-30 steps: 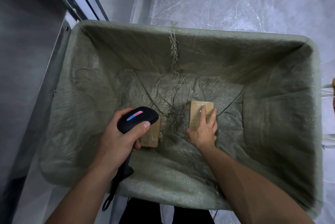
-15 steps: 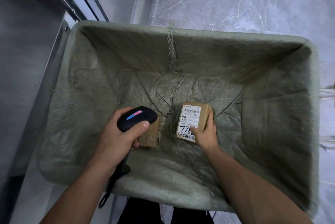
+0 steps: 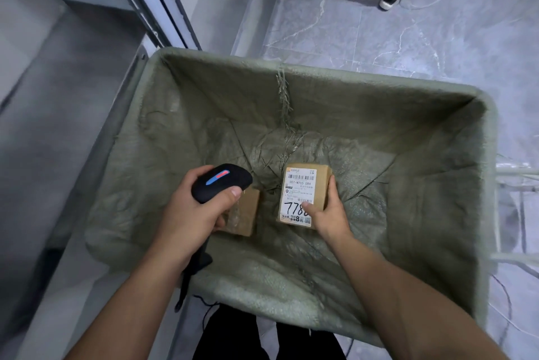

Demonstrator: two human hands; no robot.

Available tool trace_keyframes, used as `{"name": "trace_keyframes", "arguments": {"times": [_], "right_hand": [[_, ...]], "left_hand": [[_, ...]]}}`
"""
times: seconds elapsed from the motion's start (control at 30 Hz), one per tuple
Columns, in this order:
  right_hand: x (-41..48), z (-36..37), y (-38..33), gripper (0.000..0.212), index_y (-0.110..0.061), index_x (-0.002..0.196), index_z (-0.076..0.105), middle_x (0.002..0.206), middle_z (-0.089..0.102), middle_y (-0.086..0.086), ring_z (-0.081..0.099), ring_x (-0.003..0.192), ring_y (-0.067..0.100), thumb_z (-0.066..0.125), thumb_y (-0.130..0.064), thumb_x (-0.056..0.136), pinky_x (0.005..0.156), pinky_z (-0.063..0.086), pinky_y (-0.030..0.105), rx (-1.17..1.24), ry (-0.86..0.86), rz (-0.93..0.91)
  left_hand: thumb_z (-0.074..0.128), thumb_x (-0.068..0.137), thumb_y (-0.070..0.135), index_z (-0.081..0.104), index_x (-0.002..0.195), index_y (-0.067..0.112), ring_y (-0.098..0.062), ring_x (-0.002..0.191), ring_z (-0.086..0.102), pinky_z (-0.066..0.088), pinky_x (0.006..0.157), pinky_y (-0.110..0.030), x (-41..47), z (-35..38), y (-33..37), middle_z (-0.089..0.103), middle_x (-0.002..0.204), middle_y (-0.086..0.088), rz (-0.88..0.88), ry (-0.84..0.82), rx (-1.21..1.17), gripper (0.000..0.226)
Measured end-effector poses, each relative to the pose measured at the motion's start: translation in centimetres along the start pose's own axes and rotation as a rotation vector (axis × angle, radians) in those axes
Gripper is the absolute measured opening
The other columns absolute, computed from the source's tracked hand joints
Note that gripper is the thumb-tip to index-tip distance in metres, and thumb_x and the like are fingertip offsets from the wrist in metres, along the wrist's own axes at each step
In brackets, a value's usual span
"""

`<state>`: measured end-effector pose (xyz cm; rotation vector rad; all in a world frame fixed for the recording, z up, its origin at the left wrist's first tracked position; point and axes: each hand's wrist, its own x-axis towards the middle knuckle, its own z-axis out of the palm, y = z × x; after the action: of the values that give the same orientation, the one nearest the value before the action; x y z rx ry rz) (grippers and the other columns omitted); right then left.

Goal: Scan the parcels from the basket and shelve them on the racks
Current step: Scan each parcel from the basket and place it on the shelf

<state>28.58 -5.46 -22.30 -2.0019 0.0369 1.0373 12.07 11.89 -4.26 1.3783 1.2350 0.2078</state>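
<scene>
Your L hand is clenched round the black barcode scanner; R hand grips a labelled cardboard parcel, label up, low inside the green sack-lined basket. 2nd parcel lies on the basket floor beside it. Metal rack stands beyond, left.

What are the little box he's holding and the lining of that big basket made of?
The labelled parcel in the right hand looks like plain brown cardboard, matte, with a white paper label stuck on. The basket lining seems to be woven plastic sacking, dull green: a weave shows, and loose fibres fray at the seam.
</scene>
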Motion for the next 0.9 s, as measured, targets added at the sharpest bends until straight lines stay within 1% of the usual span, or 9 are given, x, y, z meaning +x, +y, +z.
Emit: {"name": "trace_keyframes", "arguments": {"times": [0.07,0.17,0.23,0.3,0.37,0.47,0.57,0.63,0.9], "right_hand": [[-0.6,-0.5,-1.3,0.108,-0.067,0.145,-0.002,0.153,0.045,-0.007,0.054,0.130,0.023,0.077,-0.023,0.087,0.108,0.047,0.051,-0.006,-0.020,-0.048],[-1.5,-1.1,-3.4,0.109,-0.080,0.135,-0.003,0.151,0.046,-0.010,0.053,0.131,0.019,0.078,-0.024,0.086,0.111,0.045,0.051,-0.009,-0.047,-0.150],[-1.9,-1.3,-4.6,0.109,-0.082,0.132,-0.001,0.153,0.043,-0.011,0.051,0.134,0.018,0.079,-0.026,0.083,0.115,0.041,0.049,-0.022,-0.051,-0.221],[-2.1,-1.3,-6.0,0.108,-0.080,0.136,0.003,0.154,0.042,-0.011,0.049,0.136,0.017,0.079,-0.032,0.077,0.117,0.037,0.049,-0.044,-0.053,-0.292],[-2.9,-1.3,-7.7,0.110,-0.070,0.147,0.004,0.152,0.042,-0.011,0.050,0.134,0.016,0.080,-0.032,0.076,0.117,0.038,0.049,-0.066,-0.054,-0.361],[-4.5,-1.1,-10.5,0.106,-0.054,0.155,0.008,0.151,0.039,-0.006,0.048,0.134,0.018,0.080,-0.023,0.083,0.117,0.037,0.047,-0.103,-0.026,-0.436],[-5.7,-0.9,-12.4,0.107,-0.058,0.153,0.005,0.159,0.031,-0.001,0.041,0.141,0.022,0.080,-0.026,0.084,0.119,0.033,0.050,-0.141,0.009,-0.507],[-6.6,-0.7,-13.4,0.107,-0.060,0.152,0.005,0.161,0.028,-0.001,0.040,0.143,0.023,0.080,-0.027,0.084,0.119,0.032,0.051,-0.143,0.024,-0.544],[-11.6,0.1,-14.6,0.105,-0.050,0.157,0.010,0.161,0.025,0.001,0.042,0.140,0.025,0.080,-0.023,0.084,0.119,0.033,0.047,-0.127,0.080,-0.600]], "left_hand": [[0.081,0.056,0.048,0.062,0.114,0.041,-0.016,0.056,0.062,0.053,0.059,-0.035,-0.8,-0.1,0.9,0.073,0.086,-0.001,0.015,0.011,-0.017,0.062],[0.081,0.068,0.039,0.060,0.112,0.040,-0.017,0.057,0.062,0.053,0.061,-0.035,-2.2,-0.6,2.2,0.073,0.085,-0.002,0.058,0.041,-0.035,0.048],[0.084,0.081,0.027,0.060,0.114,0.036,-0.019,0.059,0.061,0.052,0.060,-0.033,-3.1,-1.0,3.1,0.072,0.082,-0.004,0.092,0.066,-0.061,0.041],[0.078,0.088,0.017,0.061,0.116,0.031,-0.022,0.058,0.058,0.050,0.059,-0.032,-3.9,-1.4,3.7,0.069,0.074,-0.005,0.113,0.082,-0.100,0.036],[0.076,0.090,0.013,0.061,0.114,0.029,-0.023,0.055,0.054,0.046,0.058,-0.033,-4.7,-1.9,4.0,0.065,0.067,-0.005,0.130,0.090,-0.150,0.033],[0.075,0.090,0.012,0.062,0.109,0.030,-0.024,0.054,0.051,0.043,0.059,-0.034,-5.9,-2.8,4.2,0.064,0.066,-0.006,0.157,0.097,-0.204,0.029],[0.077,0.089,0.015,0.065,0.109,0.028,-0.024,0.053,0.052,0.044,0.057,-0.033,-7.1,-3.8,4.3,0.063,0.064,-0.006,0.175,0.109,-0.248,0.026],[0.081,0.086,0.021,0.066,0.109,0.027,-0.022,0.052,0.053,0.044,0.056,-0.033,-8.1,-4.5,4.5,0.064,0.064,-0.006,0.190,0.111,-0.271,0.029],[0.076,0.089,0.018,0.066,0.110,0.025,-0.023,0.053,0.052,0.041,0.053,-0.030,-13.0,-7.4,3.5,0.063,0.066,-0.009,0.234,0.110,-0.359,0.025]]}}
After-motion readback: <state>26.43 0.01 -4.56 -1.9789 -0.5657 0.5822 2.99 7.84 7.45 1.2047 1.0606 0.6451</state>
